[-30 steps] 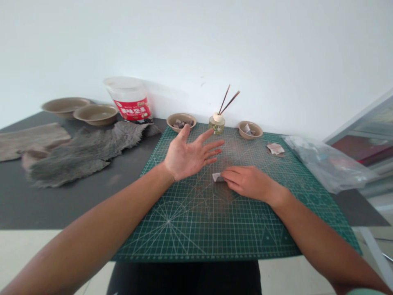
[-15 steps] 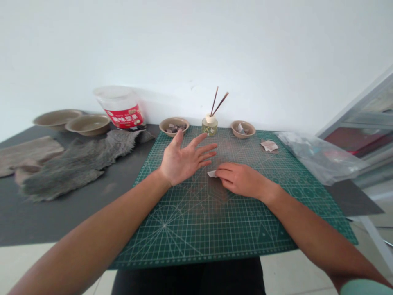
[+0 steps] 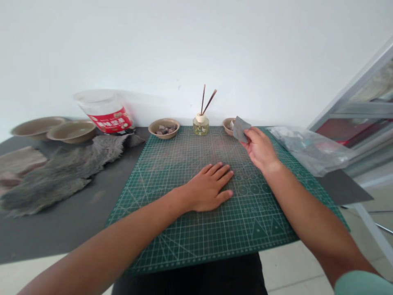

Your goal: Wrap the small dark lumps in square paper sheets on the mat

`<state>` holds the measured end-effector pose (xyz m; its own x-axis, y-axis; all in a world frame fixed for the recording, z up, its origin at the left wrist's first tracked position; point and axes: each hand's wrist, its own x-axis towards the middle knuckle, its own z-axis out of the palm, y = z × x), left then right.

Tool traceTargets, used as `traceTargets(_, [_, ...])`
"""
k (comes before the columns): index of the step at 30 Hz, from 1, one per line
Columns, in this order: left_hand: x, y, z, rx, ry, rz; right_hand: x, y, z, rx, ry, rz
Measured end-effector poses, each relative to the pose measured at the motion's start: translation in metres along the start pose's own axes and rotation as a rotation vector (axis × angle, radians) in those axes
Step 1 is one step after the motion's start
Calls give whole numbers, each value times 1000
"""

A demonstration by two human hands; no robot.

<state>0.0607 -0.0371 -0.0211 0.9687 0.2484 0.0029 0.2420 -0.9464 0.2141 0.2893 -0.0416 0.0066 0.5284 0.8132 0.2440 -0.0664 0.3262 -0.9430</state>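
My left hand [image 3: 211, 187] lies palm down on the green cutting mat [image 3: 196, 235], its fingers spread and nothing in it. Above the mat's back right part, my right hand [image 3: 258, 145] pinches a thin grey square piece [image 3: 241, 128] between thumb and fingers. The piece is raised in front of a small bowl [image 3: 227, 128] and hides part of it; something whitish shows inside that bowl. At the mat's back left, another bowl [image 3: 152, 131] holds several small dark chunks [image 3: 166, 130].
A reed diffuser [image 3: 201, 124] stands at the mat's back edge. Clear plastic bags [image 3: 316, 153] lie at the right. On the left are two bowls [image 3: 72, 132], a red-labelled tub [image 3: 107, 114] and rumpled grey cloth [image 3: 61, 176].
My left hand has come down flat onto the mat. My right hand has moved back and right, now holding up the grey piece. The pieces at the mat's right are gone from their spot.
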Motion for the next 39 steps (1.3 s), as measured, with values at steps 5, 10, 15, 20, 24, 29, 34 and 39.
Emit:
traceTargets(5, [-3, 19, -7, -55, -86, 286, -5, 3, 7, 8, -29, 50])
traceTargets(10, [18, 11, 3, -16, -8, 146, -8, 7, 8, -10, -31, 70])
traceTargets(15, [35, -12, 9, 41, 91, -82, -8, 13, 4, -34, -3, 102])
traceTargets(20, [30, -47, 5, 109, 159, -353, -5, 16, -1, -44, 18, 113])
traceTargets(24, [25, -70, 2, 116, 178, -538, -6, 18, -2, -46, 8, 121])
traceTargets(29, [22, -89, -1, 95, 183, -724, -6, 17, -3, -39, 22, 99])
traceTargets(34, [26, -97, -3, 144, 223, -735, -4, 15, -1, -43, 27, 82])
traceTargets(39, [39, -102, -3, 174, 245, -691, -1, 15, 4, -39, 18, 69])
